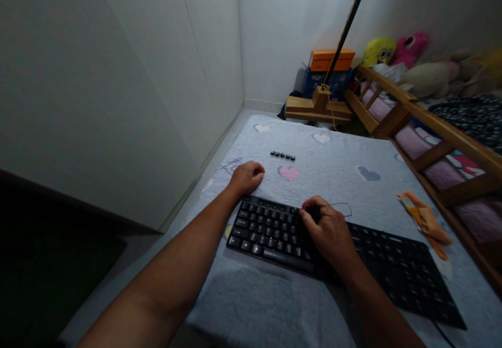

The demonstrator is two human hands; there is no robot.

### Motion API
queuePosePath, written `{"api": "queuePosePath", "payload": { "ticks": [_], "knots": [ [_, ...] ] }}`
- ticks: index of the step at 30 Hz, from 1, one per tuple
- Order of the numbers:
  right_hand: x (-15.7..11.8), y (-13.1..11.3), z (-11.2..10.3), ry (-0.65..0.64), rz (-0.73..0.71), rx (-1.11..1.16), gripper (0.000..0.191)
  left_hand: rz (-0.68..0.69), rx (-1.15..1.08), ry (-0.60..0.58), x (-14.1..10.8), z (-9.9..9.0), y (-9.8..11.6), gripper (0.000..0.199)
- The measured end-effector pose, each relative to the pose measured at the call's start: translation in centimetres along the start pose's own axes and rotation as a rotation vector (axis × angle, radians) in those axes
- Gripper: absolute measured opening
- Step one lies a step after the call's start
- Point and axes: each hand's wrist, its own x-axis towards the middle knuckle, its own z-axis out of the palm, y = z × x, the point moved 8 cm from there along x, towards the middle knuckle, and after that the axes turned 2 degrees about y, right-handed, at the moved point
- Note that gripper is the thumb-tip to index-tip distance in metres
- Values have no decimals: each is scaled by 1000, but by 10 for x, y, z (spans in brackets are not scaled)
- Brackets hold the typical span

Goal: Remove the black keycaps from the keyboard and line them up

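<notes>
A black keyboard (270, 233) lies on a pale blue cloth with heart prints (337, 154). My left hand (247, 177) rests at the keyboard's far left corner, fingers curled; whatever may be between them is hidden. Over the middle of the keyboard, my right hand (323, 225) pinches near the top row of keys, holding something too small to make out. A thin wire loop (350, 210) sticks out beyond its fingers. Several small black keycaps (282, 155) lie in a row past the keyboard.
An orange-handled brush (421, 221) and an orange cloth (435, 222) lie at the right. A wooden rail (427, 110) borders the right side, and white cabinet doors (157, 66) stand at the left. Behind the cloth is a wooden stand (319, 107) with a dark pole.
</notes>
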Motion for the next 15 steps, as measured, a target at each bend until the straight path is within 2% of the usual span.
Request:
{"api": "queuePosePath", "payload": {
  "ticks": [6, 11, 15],
  "knots": [
    [-5, 3, 3, 29, 0, -24, 16, 2, -2, 1, 0, -1, 1, 14],
    [-7, 0, 4, 16, -57, -25, 17, -11, 12, 2, 0, 1, -2, 15],
    [-2, 5, -1, 4, -19, 1, 15, -6, 10, -1, 0, 1, -3, 15]
  ]
}}
